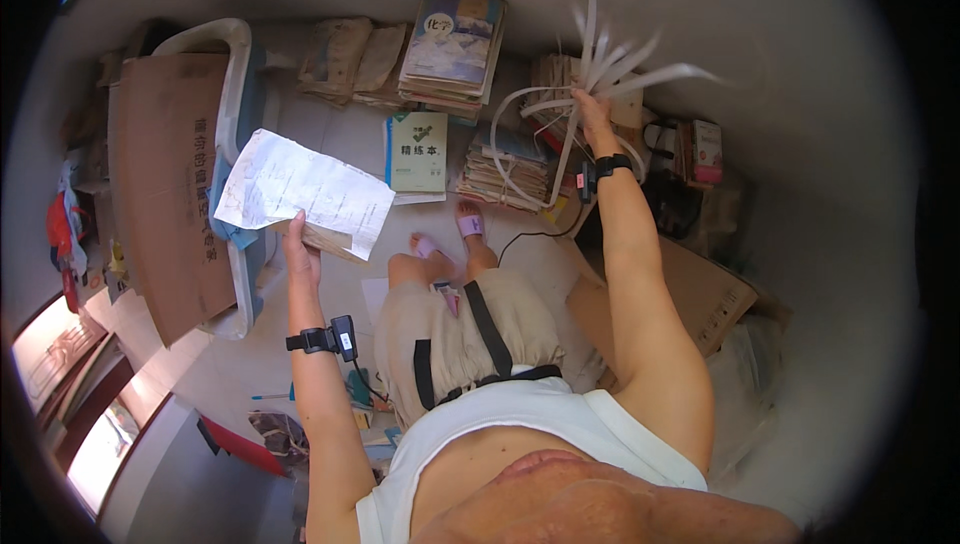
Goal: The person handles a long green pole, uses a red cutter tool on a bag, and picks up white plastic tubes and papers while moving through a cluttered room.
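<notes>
My left hand [301, 251] grips a printed paper booklet [307, 187] by its lower edge, the thumb lying on top of the sheets. Out to the upper right, my right hand [595, 112] is closed around a bunch of white plastic strapping strips [611, 67]. Their free ends fan upward and are blurred, while longer loops [517, 191] hang down over stacked books [504, 161]. Between the two hands, a green-covered workbook [420, 150] lies on top of another book or papers on the floor.
A tall textbook pile [454, 41] and worn paper stacks [337, 56] stand along the wall. At left is a plastic bin [244, 93] with a cardboard sheet [172, 191] against it. An opened cardboard box [675, 281] sits at right, and a black cable [517, 236] runs across the floor.
</notes>
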{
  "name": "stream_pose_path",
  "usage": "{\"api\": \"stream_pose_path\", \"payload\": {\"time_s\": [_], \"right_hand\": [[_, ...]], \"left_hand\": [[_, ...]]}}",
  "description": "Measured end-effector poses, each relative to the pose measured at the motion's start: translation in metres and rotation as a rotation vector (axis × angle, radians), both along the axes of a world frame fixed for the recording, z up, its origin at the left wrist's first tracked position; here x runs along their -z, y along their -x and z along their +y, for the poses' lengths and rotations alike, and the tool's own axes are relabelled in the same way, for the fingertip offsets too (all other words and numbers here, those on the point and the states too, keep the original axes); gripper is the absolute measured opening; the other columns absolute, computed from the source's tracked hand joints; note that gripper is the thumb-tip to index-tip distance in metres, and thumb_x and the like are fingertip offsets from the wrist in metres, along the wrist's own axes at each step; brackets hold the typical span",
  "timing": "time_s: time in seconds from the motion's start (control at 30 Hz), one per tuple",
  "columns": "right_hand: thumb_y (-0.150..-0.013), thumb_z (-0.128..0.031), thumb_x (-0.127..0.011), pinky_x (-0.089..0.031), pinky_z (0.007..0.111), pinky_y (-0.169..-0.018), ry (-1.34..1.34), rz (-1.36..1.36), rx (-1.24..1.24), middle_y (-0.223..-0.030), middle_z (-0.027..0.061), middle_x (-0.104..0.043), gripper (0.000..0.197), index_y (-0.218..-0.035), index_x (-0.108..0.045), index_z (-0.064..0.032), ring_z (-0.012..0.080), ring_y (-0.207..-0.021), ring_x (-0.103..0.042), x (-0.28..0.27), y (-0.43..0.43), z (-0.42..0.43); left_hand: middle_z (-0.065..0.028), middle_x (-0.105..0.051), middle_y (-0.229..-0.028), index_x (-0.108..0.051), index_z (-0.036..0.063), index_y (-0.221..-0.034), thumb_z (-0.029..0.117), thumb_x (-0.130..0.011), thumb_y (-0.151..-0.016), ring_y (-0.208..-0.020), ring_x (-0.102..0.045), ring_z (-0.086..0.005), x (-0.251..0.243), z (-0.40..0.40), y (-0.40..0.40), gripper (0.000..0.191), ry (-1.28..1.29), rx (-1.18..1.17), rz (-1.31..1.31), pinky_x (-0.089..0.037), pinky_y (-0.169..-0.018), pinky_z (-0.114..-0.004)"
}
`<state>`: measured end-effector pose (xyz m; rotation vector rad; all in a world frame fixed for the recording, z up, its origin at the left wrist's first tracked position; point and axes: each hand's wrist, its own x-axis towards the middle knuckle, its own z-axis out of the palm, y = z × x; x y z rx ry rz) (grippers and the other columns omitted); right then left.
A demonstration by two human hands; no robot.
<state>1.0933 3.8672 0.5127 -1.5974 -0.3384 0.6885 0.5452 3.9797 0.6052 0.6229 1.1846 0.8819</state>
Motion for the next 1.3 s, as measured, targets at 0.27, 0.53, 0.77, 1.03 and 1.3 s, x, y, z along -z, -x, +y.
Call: {"api": "stream_pose_path", "payload": {"time_s": [0.27,0.53,0.77,1.03,1.3], "right_hand": [[-0.081,-0.013,-0.068,-0.043,0.036,-0.085,0.372,0.188,-0.062,-0.106,0.0106,-0.061,0.036,-0.111,-0.058,0.0032,0.0223,-0.095,-0.057,0.142,0.017,0.086],[-0.073,-0.034,-0.076,-0.041,0.033,-0.092,0.824,0.060,-0.084,-0.123,0.0159,-0.057,0.064,-0.120,-0.055,0.0045,0.0249,-0.109,-0.054,0.281,0.002,0.119],[-0.067,-0.070,-0.065,-0.035,0.036,-0.101,1.084,0.303,-0.046,-0.146,0.0230,-0.030,0.114,-0.143,-0.025,0.0051,0.0314,-0.128,-0.038,0.328,0.022,0.051],[-0.070,-0.041,-0.076,-0.041,0.037,-0.092,0.684,-0.178,0.129,-0.126,0.0269,-0.050,0.090,-0.131,-0.036,0.0121,0.0329,-0.116,-0.050,0.308,0.063,0.017],[-0.068,-0.029,-0.072,-0.050,0.036,-0.075,1.313,-0.133,-0.016,-0.092,0.0185,-0.066,0.057,-0.112,-0.055,0.0038,0.0288,-0.084,-0.066,0.296,0.018,-0.036]], "left_hand": [[-0.0072,-0.057,-0.114,-0.051,0.0007,-0.120,0.025,-0.066,-0.084,-0.107,-0.054,-0.0187,0.093,0.105,-0.031,0.046,0.129,0.046,0.098,-0.040,-0.094,-0.034],[-0.0072,-0.059,-0.106,-0.049,0.0007,-0.120,0.027,-0.069,-0.080,-0.096,-0.059,-0.0180,0.268,0.252,-0.085,0.052,0.223,0.278,0.233,-0.047,-0.081,-0.032],[-0.0082,-0.058,-0.104,-0.048,0.0016,-0.121,0.031,-0.067,-0.077,-0.095,-0.057,-0.0194,0.365,0.353,-0.124,0.057,0.182,0.490,0.350,-0.047,-0.077,-0.032],[-0.0199,-0.055,-0.118,-0.045,-0.0105,-0.125,0.041,-0.066,-0.073,-0.104,-0.054,-0.0267,0.429,0.457,-0.178,0.076,-0.047,0.869,0.453,-0.040,-0.091,-0.033],[-0.0188,-0.050,-0.131,-0.036,-0.0058,-0.136,0.031,-0.065,-0.082,-0.120,-0.048,-0.0252,0.418,0.400,-0.134,0.072,-0.131,0.806,0.570,-0.035,-0.100,-0.031]]}}
